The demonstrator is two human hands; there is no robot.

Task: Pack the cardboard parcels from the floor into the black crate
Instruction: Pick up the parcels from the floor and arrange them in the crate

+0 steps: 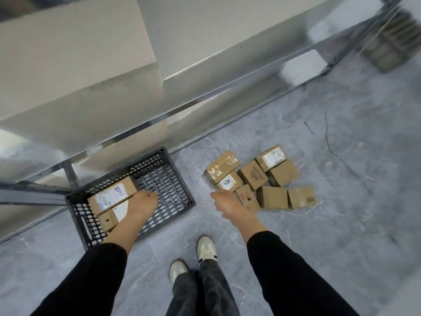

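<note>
Shelving (205, 106) of bright metal ran along the grey stone floor (341, 213), its lowest rail just behind the black crate (180, 176). Two labelled cardboard parcels (112, 195) lay side by side in the crate's left half. The other cardboard parcels (252, 175) lay heaped on the floor to the right, well apart from the crate. Pale trainers (206, 248) stood between. The left hand (142, 205) reached into the crate just beside the packed parcels, fingers relaxed and gripping nothing. The right hand (227, 206) hung loose and unclenched over the heap's near edge.

Black crate (166, 216) (two parcels (112, 195) inside), left hand (142, 207) over it, right hand (227, 207) near floor parcels (252, 174)
</note>
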